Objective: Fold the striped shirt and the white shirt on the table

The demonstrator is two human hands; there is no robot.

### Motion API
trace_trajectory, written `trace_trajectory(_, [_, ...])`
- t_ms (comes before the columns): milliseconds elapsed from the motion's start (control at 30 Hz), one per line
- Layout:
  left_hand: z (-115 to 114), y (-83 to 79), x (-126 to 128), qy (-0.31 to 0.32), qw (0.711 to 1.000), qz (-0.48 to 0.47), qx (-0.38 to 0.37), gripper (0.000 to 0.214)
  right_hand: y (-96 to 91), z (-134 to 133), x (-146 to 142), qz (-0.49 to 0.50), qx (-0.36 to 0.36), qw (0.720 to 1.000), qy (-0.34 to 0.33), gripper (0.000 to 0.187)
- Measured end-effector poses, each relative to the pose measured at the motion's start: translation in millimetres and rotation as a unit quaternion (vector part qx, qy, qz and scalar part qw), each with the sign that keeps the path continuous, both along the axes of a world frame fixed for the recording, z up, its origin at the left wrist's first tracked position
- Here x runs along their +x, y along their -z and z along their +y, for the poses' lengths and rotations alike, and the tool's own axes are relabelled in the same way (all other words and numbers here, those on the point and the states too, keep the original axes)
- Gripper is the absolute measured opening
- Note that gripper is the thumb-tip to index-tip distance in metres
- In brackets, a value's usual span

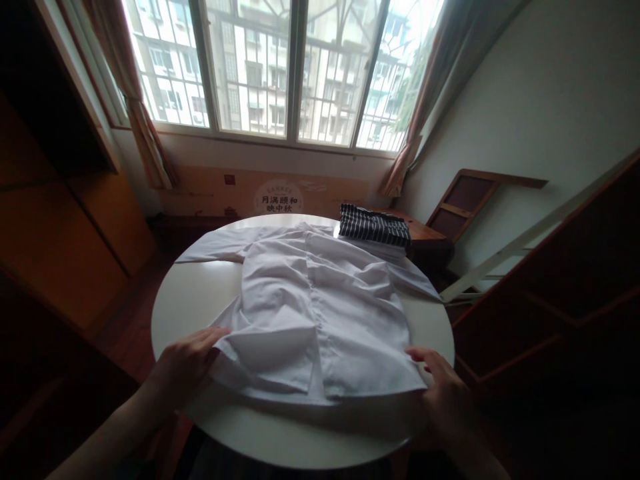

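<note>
A white button shirt (pixel 315 307) lies spread, front up, on a round white table (pixel 200 300), its sleeves stretched out to left and right. My left hand (pixel 187 363) rests at the shirt's near left hem corner, fingers curled onto the cloth. My right hand (pixel 443 387) pinches the near right hem corner, thumb and fingers closed on the fabric. The hem edge between my hands lies slightly lifted and folded.
A folded pile of clothes with a dark striped garment (pixel 373 227) on top sits at the table's far right. Beyond stand a cardboard box (pixel 270 193) under the window, a wooden cabinet (pixel 60 220) at left, and a wooden frame (pixel 470 200) leaning on the right wall.
</note>
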State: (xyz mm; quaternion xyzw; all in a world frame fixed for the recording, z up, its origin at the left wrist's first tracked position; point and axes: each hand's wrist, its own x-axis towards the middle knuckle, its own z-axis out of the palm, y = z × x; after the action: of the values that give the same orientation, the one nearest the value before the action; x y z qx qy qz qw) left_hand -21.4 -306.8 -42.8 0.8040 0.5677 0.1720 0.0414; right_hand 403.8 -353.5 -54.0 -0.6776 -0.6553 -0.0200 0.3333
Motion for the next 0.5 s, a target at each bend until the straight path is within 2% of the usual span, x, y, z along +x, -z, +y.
trace_trajectory(133, [0, -9.8, -3, -0.101, 0.993, -0.021, 0.063, 0.04, -15.6, 3, 15, -0.018, 0.041, 0.997, 0.064, 0.021])
trace_trajectory(233, [-1, -18.5, -12, -0.174, 0.975, -0.038, 0.135, 0.039, -27.5, 8, 33, -0.042, 0.076, 0.989, 0.116, 0.019])
trace_trajectory(333, [-3, -26.7, -23, -0.221, 0.958, -0.096, 0.155, 0.034, -35.2, 8, 46, -0.045, 0.098, 0.982, 0.154, 0.017])
trace_trajectory(400, [-5, -30.8, -26, -0.225, 0.958, -0.122, 0.13, 0.03, -36.4, 4, 47, -0.015, 0.095, 0.986, 0.139, 0.016])
trace_trajectory(433, [-6, -32.2, -26, -0.222, 0.961, -0.122, 0.113, 0.029, -35.7, 1, 43, 0.006, 0.081, 0.99, 0.111, 0.016])
trace_trajectory(500, [-8, -33.0, -22, -0.204, 0.969, -0.102, 0.09, 0.028, -32.2, -6, 33, 0.043, 0.025, 0.999, 0.01, 0.019])
